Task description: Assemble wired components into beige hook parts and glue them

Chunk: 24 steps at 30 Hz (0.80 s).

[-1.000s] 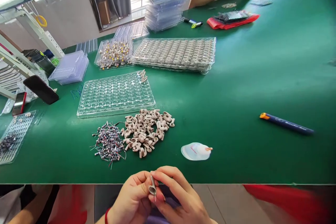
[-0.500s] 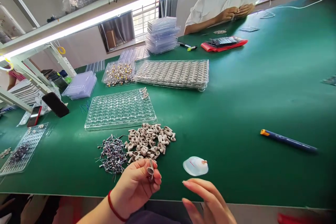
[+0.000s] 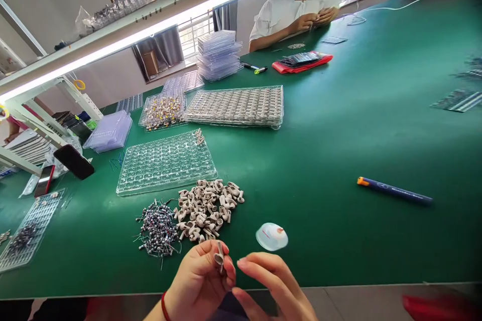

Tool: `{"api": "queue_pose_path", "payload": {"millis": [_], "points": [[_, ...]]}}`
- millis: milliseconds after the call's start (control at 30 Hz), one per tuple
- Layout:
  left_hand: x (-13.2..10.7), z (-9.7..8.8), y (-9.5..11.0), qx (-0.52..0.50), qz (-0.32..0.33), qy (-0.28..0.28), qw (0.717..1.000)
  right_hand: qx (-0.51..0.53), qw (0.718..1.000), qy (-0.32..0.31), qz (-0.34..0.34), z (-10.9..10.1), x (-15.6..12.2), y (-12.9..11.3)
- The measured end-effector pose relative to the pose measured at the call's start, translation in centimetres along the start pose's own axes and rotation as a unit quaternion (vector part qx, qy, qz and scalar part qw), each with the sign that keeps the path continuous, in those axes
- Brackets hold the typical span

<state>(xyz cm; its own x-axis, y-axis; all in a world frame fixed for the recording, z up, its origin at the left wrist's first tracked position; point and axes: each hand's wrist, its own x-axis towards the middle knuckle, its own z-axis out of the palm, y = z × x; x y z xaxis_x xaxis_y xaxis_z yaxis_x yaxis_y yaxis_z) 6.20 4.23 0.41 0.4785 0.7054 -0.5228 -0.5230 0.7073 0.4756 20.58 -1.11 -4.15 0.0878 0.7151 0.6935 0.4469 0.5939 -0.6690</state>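
Note:
Between the thumb and fingers of my left hand [image 3: 201, 273] is a small beige hollow shell [image 3: 219, 259] with a flared opening and a narrow stem. My right hand [image 3: 273, 281] hovers just to its right, thumb and fingers apart, with nothing visible between them. Beyond my left hand lies a heap of similar beige shells [image 3: 211, 205]. Left of that heap is a pile of tiny dark parts with thin wire leads [image 3: 158, 228]. A whitish translucent dish [image 3: 269, 241] with a small brownish lump on it rests past my right hand.
A clear moulded tray [image 3: 165, 163] holds a few shells at one corner. Behind it stand filled trays [image 3: 235, 105] and a tray of small yellow-and-white parts [image 3: 162, 111]. A blue pen [image 3: 395, 191] lies at right. Across the table, a co-worker's hands [image 3: 316, 20] hold something small.
My right hand has come left, closer to the shell in my left hand. My left hand keeps its hold. The whole view has shifted slightly.

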Motion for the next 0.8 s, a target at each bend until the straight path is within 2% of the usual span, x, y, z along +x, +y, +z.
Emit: {"api": "queue_pose_path", "payload": {"millis": [133, 333, 467, 633, 800], "points": [[0.1, -0.7, -1.0, 0.047, 0.046, 0.019, 0.998, -0.038, 0.999, -0.008, -0.012, 0.7, 0.6, 0.2], [0.0, -3.4, -2.1, 0.101, 0.066, 0.045, 0.992, -0.070, 0.996, 0.004, -0.048, 1.2, 0.4, 0.5], [-1.3, -3.6, -2.4, 0.137, 0.078, 0.062, 0.986, -0.067, 0.997, -0.004, -0.039, 1.1, 0.1, -0.4], [-3.0, -2.9, -2.5, 0.169, 0.036, 0.050, 0.984, -0.014, 1.000, -0.027, -0.007, 0.8, -1.0, -1.3], [-3.9, -5.1, -4.0, 0.135, -0.038, 0.048, 0.989, 0.019, 0.998, -0.066, -0.005, 1.0, -3.4, -1.1]]}}
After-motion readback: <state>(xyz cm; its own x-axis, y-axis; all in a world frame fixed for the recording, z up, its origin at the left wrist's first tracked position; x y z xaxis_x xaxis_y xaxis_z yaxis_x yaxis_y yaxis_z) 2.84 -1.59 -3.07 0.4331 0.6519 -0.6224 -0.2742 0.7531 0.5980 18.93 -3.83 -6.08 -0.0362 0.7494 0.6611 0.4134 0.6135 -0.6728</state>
